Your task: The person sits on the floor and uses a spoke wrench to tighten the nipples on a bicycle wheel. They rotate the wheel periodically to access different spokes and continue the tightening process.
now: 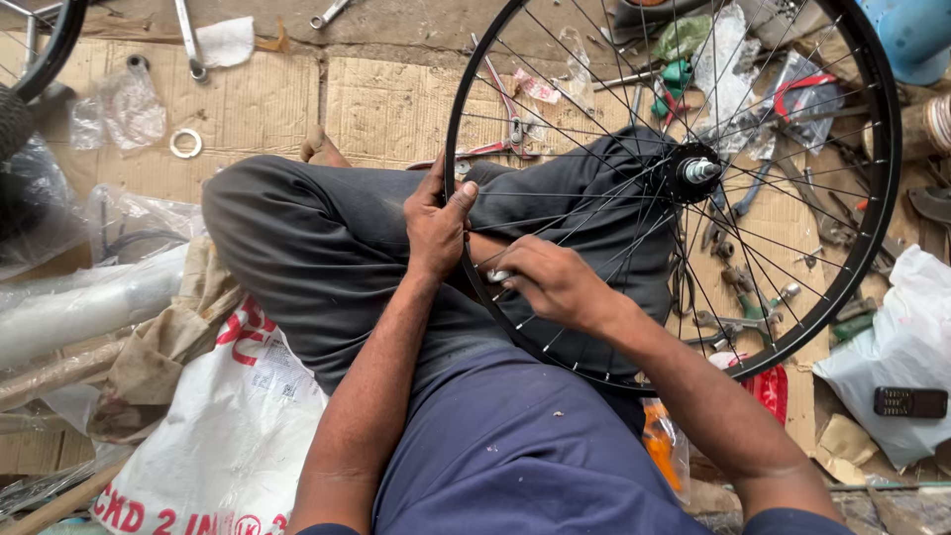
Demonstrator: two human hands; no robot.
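Wheel: black spoked bicycle wheel (792, 297) rests across my lap for steadiness.
Left grip (434, 226): clenched around its rim.
Right grip (551, 282): pinching a small silver spoke tool (498, 276).

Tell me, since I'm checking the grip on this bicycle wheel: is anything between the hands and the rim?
Nothing visible. The left hand grips the black rim directly, thumb over its edge. The right hand lies just inside the rim among the spokes, pinching a small silver piece.
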